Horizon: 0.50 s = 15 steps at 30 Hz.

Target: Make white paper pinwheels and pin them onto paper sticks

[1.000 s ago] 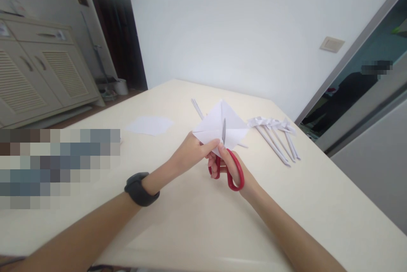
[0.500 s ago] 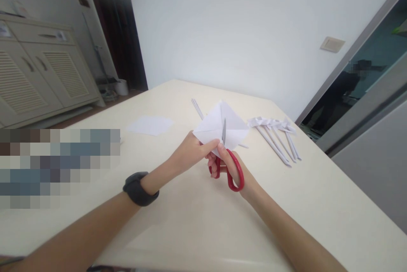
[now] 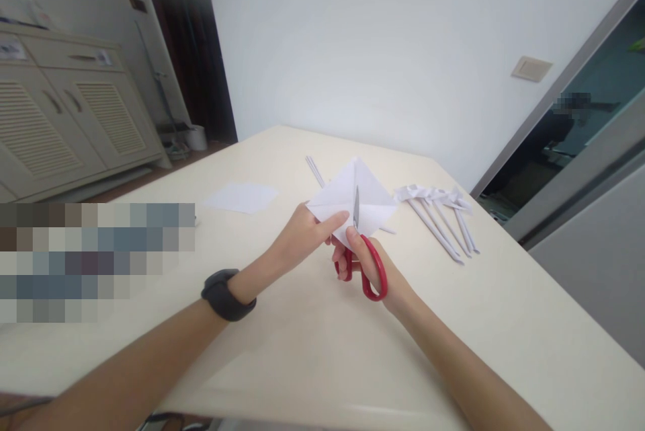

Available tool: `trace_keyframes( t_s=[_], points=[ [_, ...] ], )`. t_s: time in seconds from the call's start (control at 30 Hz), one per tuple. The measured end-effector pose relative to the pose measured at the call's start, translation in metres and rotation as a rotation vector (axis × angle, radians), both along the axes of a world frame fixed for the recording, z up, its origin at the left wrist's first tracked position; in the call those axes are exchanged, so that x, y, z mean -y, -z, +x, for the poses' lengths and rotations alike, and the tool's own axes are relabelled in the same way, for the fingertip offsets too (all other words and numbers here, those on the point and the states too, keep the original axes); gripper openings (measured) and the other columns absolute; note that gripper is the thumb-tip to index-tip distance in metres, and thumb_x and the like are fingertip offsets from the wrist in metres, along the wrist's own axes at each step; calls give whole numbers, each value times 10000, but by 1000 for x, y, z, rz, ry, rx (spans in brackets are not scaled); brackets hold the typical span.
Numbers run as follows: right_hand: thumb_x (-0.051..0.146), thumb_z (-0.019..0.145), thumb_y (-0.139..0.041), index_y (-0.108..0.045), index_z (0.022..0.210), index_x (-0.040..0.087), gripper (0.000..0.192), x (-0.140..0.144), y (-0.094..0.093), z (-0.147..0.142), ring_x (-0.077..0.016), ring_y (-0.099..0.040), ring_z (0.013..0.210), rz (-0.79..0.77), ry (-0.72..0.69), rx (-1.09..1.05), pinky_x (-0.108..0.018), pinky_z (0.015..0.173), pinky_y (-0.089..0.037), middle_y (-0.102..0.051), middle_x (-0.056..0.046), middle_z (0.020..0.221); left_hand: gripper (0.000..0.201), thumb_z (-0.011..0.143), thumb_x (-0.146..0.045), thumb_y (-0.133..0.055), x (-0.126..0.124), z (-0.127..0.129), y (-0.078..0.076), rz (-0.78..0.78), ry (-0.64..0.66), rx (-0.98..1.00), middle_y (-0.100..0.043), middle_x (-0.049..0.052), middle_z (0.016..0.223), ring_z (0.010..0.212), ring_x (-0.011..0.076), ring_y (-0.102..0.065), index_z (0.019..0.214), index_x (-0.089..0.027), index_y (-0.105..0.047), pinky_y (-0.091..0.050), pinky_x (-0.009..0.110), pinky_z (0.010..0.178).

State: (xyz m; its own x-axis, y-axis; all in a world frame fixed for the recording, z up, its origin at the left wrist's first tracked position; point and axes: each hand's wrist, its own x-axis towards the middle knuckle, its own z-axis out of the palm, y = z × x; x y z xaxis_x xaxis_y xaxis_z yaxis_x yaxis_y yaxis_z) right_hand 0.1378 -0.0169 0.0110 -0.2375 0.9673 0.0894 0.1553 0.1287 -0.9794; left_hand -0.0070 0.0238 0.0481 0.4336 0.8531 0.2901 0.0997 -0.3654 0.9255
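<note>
A creased white square of paper (image 3: 375, 196) is pinched at its left side by my left hand (image 3: 310, 229), thumb on top and the other fingers underneath. My right hand (image 3: 370, 259) grips a pair of scissors (image 3: 375, 276) by the red handles. One blade lies over the paper along its middle crease, pointing away from me; the other blade is hidden below the sheet. Behind the paper, thin rolled paper sticks (image 3: 315, 169) rest on the table, partly covered by it.
To the right lie several rolled paper sticks with folded paper tops (image 3: 433, 196). Flat white paper (image 3: 242, 197) is on the left of the table (image 3: 302, 350). A blurred-out patch (image 3: 91, 256) covers the left edge. A white wall (image 3: 373, 48) stands behind.
The view has shifted slightly. Both hands keep their holds on the paper and the scissors; the left thumb and the scissors handles sit a little farther apart.
</note>
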Motion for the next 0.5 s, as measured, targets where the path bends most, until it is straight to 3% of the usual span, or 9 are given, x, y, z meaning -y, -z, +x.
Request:
trace_keyframes(
  t_s=[0.13, 0.3, 0.4, 0.5],
  points=[
    [571, 862, -344, -645, 792, 150, 523, 1, -2, 0, -103, -479, 523, -14, -40, 64, -248, 555, -404, -552, -20, 610, 189, 774, -313, -541, -3, 0, 1, 31, -177, 88, -586, 3, 616, 583, 143, -547, 689, -145, -563, -452, 239, 528],
    [578, 855, -358, -656, 818, 159, 515, 7, -14, 1, -112, -498, 590, -51, -155, 60, -247, 583, -405, -580, -31, 675, 152, 754, -287, -559, -10, -4, 1, 117, -371, 377, -644, 36, 755, 816, 193, -604, 722, -140, -588, -490, 262, 708],
    [575, 855, -361, -657, 817, 159, 511, 10, -24, 8, -114, -490, 611, -77, -231, 61, -253, 603, -405, -594, -41, 712, 129, 740, -261, -551, -16, -9, -2, 74, -343, 465, -646, 39, 762, 740, 187, -616, 713, -140, -586, -494, 260, 639],
    [577, 854, -360, -645, 843, 159, 506, 8, -30, 19, -125, -501, 641, -76, -186, 18, -270, 635, -414, -597, -53, 762, 110, 723, -240, -566, -21, -12, -3, 5, -257, 478, -650, 26, 777, 698, 168, -616, 768, -147, -604, -487, 241, 596]
  ],
)
